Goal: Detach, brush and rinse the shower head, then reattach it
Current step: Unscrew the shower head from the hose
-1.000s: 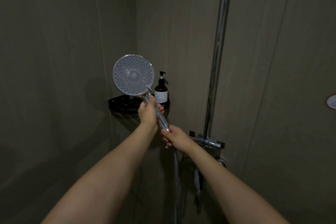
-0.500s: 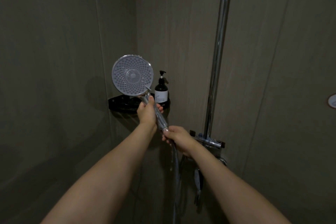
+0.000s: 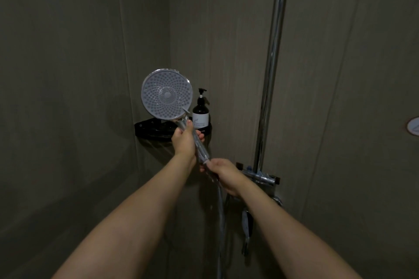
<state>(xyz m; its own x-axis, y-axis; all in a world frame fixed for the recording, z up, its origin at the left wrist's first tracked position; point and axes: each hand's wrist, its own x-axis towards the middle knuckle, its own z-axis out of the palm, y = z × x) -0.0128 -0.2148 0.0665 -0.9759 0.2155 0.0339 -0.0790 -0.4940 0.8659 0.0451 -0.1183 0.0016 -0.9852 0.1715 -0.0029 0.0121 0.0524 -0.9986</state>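
Two bare forearms reach up into the dim corner. The right hand [image 3: 223, 173] is closed at the joint where the hose [image 3: 220, 206] meets the handle's lower end; whether the two parts have come apart there is hard to tell. The hose hangs down from that hand. Just above, the left hand [image 3: 184, 139] is wrapped around the handle of the shower head [image 3: 167, 94], held up with its round nozzle face toward the camera. Behind it, a bottle [image 3: 200, 113] stands on a black shelf [image 3: 152, 131] in the corner. Right of the hands, the rail [image 3: 273, 52] rises from the mixer [image 3: 260, 177].
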